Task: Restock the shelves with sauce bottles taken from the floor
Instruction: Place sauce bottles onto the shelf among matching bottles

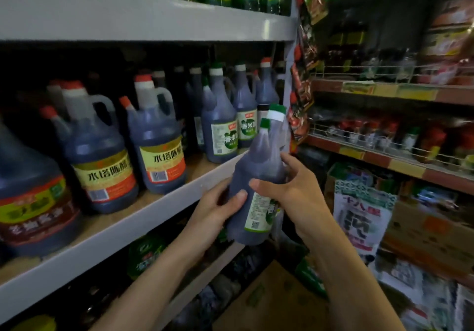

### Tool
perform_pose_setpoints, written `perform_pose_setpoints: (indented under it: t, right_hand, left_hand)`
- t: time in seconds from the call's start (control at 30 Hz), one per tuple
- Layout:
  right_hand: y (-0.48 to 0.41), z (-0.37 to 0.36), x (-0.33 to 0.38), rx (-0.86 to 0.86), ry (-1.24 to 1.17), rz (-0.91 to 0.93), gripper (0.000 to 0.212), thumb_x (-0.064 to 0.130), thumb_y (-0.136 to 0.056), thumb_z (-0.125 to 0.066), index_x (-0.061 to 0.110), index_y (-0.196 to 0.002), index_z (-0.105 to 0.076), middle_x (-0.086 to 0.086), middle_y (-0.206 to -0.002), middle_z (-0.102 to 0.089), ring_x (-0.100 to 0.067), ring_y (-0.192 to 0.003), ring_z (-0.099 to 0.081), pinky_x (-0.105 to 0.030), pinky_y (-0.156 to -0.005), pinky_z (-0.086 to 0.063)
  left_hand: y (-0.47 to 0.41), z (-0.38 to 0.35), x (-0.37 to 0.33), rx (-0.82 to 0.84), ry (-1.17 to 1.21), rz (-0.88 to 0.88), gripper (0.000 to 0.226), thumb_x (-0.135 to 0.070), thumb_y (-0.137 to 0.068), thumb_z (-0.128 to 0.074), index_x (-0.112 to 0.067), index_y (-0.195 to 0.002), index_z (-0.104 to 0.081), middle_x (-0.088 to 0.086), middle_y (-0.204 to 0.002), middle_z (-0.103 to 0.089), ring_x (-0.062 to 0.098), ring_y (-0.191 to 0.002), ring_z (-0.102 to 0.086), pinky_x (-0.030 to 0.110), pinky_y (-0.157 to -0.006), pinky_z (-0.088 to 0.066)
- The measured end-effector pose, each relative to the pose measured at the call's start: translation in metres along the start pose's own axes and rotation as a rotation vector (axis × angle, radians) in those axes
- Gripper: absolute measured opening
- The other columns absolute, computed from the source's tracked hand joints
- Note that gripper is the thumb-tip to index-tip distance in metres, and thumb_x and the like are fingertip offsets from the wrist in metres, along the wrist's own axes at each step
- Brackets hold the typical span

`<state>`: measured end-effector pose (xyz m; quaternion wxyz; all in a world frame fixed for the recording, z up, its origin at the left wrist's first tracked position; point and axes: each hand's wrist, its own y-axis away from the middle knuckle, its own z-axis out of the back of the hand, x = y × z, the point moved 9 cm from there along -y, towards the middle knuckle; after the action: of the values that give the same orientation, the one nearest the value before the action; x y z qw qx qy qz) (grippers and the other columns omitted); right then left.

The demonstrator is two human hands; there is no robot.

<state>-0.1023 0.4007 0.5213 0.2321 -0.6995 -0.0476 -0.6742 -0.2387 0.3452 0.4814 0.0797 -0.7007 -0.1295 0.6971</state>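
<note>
- I hold the bottle (pixel 256 174) just in front of the shelf (pixel 128 230) edge, tilted, its green caps leaning toward the shelf's right end. It is not yet set down.
- My left hand (pixel 220 207) grips its lower body, and my right hand (pixel 289 189) wraps its shoulder.
- To place it well, I should lift the base over the lip and stand it upright beside the matching bottles (pixel 221 136), label outward, without knocking them.
- The bottle is capped and nearly full of dark sauce, as are the jugs (pixel 102 166) further left.
- I cannot tell what is in the box (pixel 269 302) below.
</note>
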Motion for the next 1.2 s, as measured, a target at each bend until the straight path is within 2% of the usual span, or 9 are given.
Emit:
perform_pose_setpoints:
  t: [0.1, 0.2, 0.3, 0.4, 0.57, 0.63, 0.77, 0.9, 1.2]
  right_hand:
    - [-0.027, 0.003, -0.005, 0.005, 0.051, -0.008, 0.065, 0.021, -0.061, -0.094, 0.038, -0.116, -0.064, 0.022, -0.102, -0.073, -0.001, -0.092, -0.071, -0.020, -0.068, -0.057]
    - [-0.050, -0.011, -0.007, 0.038, 0.089, 0.021, 0.075, 0.027, -0.057, -0.093, 0.034, -0.126, -0.062, 0.016, -0.113, -0.071, -0.007, -0.104, -0.068, -0.035, -0.086, -0.058]
    - [-0.066, -0.037, 0.014, 0.038, 0.134, 0.116, 0.093, 0.044, -0.051, -0.088, 0.027, -0.136, -0.055, 0.008, -0.127, -0.065, -0.013, -0.116, -0.062, -0.042, -0.098, -0.053]
    - [-0.080, -0.060, 0.041, 0.006, 0.141, 0.244, 0.091, 0.050, -0.051, -0.083, 0.030, -0.135, -0.054, 0.006, -0.130, -0.062, -0.015, -0.121, -0.059, -0.042, -0.102, -0.050]
    - [-0.096, -0.087, 0.055, -0.037, 0.206, 0.318, 0.091, 0.039, -0.059, -0.089, 0.024, -0.140, -0.051, 0.002, -0.132, -0.058, -0.017, -0.125, -0.055, -0.042, -0.104, -0.048]
    - [-0.100, -0.092, 0.052, -0.078, 0.247, 0.331, 0.089, 0.034, -0.063, -0.091, 0.021, -0.141, -0.051, 0.001, -0.133, -0.057, -0.016, -0.126, -0.053, -0.041, -0.106, -0.046]
    - [-0.099, -0.097, 0.048, -0.143, 0.295, 0.370, 0.088, 0.038, -0.066, -0.088, 0.020, -0.142, -0.048, 0.001, -0.133, -0.055, -0.017, -0.127, -0.050, -0.041, -0.107, -0.045]
    - [-0.100, -0.105, 0.050, -0.168, 0.399, 0.409, 0.087, 0.040, -0.070, -0.085, 0.018, -0.145, -0.045, -0.002, -0.136, -0.054, -0.023, -0.129, -0.049, -0.041, -0.107, -0.044]
    - [-0.117, -0.114, 0.049, -0.063, 0.540, 0.349, 0.089, 0.043, -0.075, -0.082, 0.018, -0.149, -0.040, -0.004, -0.142, -0.051, -0.026, -0.131, -0.039, -0.034, -0.107, -0.033]
  left_hand:
    - [-0.014, 0.007, -0.006, -0.100, -0.198, -0.078, 0.033, -0.041, -0.093, -0.060, -0.037, -0.126, -0.062, -0.008, -0.125, -0.068, 0.014, -0.115, -0.064, 0.028, -0.090, -0.053]
    - [-0.016, 0.018, -0.013, -0.206, -0.409, -0.104, 0.041, -0.039, -0.093, -0.059, -0.033, -0.134, -0.054, -0.017, -0.128, -0.064, 0.004, -0.119, -0.060, 0.032, -0.097, -0.050]
    - [-0.007, 0.046, -0.038, -0.438, -0.709, -0.150, 0.047, -0.040, -0.088, -0.060, -0.032, -0.134, -0.052, -0.018, -0.124, -0.061, -0.004, -0.113, -0.056, 0.014, -0.094, -0.043]
    - [0.006, 0.068, -0.063, -0.669, -1.005, -0.157, 0.056, -0.042, -0.085, -0.060, -0.017, -0.135, -0.056, -0.003, -0.124, -0.063, 0.011, -0.112, -0.056, 0.017, -0.088, -0.039]
    - [0.007, 0.070, -0.078, -0.763, -1.300, -0.088, 0.053, -0.037, -0.084, -0.072, -0.011, -0.129, -0.060, 0.007, -0.107, -0.067, 0.031, -0.092, -0.065, 0.036, -0.064, -0.049]
    - [0.005, 0.064, -0.086, -0.782, -1.395, -0.132, 0.037, -0.032, -0.085, -0.072, -0.011, -0.116, -0.067, 0.007, -0.097, -0.068, 0.034, -0.078, -0.066, 0.037, -0.052, -0.048]
    - [0.006, 0.057, -0.087, -0.721, -1.392, -0.173, 0.024, -0.028, -0.085, -0.059, -0.016, -0.103, -0.071, 0.003, -0.091, -0.069, 0.032, -0.070, -0.067, 0.041, -0.049, -0.052]
    - [0.002, 0.065, -0.085, -0.696, -1.355, -0.124, 0.014, -0.018, -0.085, -0.070, -0.015, -0.098, -0.073, 0.003, -0.091, -0.067, 0.032, -0.070, -0.066, 0.039, -0.050, -0.052]
    - [-0.009, 0.066, -0.088, -0.650, -1.344, -0.129, 0.016, -0.019, -0.085, -0.067, -0.017, -0.100, -0.066, 0.002, -0.092, -0.065, 0.029, -0.070, -0.065, 0.037, -0.047, -0.049]
